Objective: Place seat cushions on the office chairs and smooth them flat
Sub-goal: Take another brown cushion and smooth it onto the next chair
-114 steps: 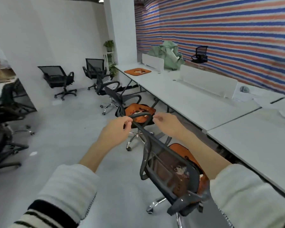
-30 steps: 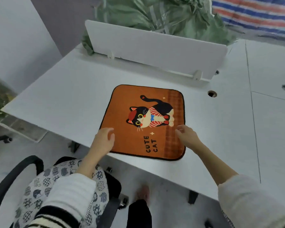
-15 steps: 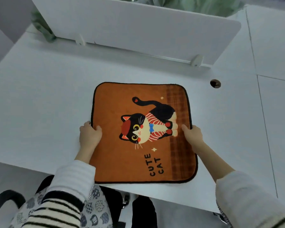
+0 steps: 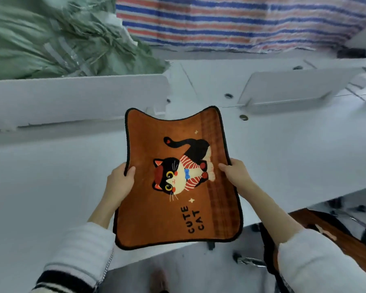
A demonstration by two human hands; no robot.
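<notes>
A square orange plush seat cushion (image 4: 178, 180) with black edging and a cartoon cat print is held above the white tabletop (image 4: 51, 176), clear of it. Its left edge is pinched in the grip of the left hand (image 4: 119, 179), its right edge in that of the right hand (image 4: 236, 173). The far edge sags between raised corners, so it is judged soft and light, best held at opposite sides. At lower right, a chair (image 4: 347, 240) carrying another orange cushion is cut off and blurred. Beyond lie white dividers (image 4: 72, 98) and crumpled green sheeting (image 4: 51, 39).
</notes>
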